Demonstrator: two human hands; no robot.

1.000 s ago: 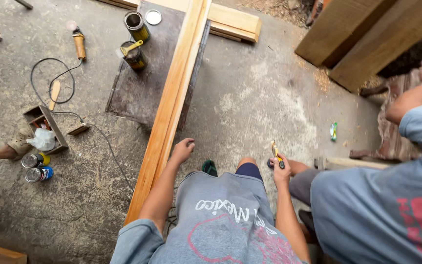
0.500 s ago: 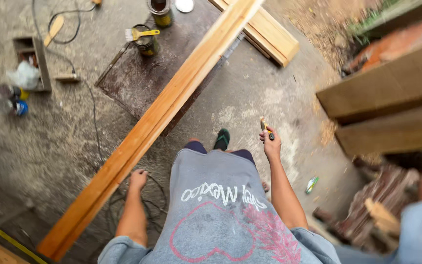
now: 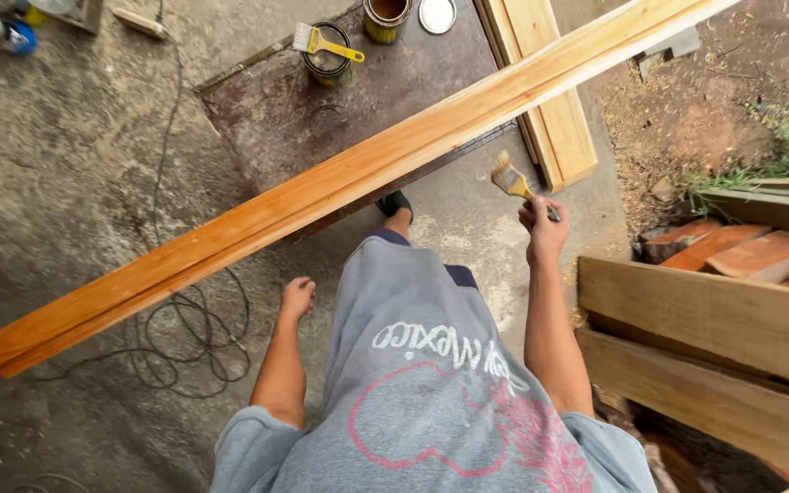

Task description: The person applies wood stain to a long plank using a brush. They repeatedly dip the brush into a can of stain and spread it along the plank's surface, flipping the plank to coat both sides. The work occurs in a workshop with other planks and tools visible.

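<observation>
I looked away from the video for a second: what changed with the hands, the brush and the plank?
The left hand has come off the long plank and now hangs free beside it. The right hand has risen, lifting the paintbrush near the plank's edge. The person has stepped along the plank. Unchanged: the right hand's grip on the brush, and the second brush resting across the can.

Long wooden plank: glossy orange-brown with darker grain streaks. Flat paintbrush in the right hand: yellow handle, pale tan bristles. Grey short-sleeved shirt: white lettering, pink-red outline print. Round metal tin: dark, apparently brown-stained; its resting brush is yellow-handled.
</observation>
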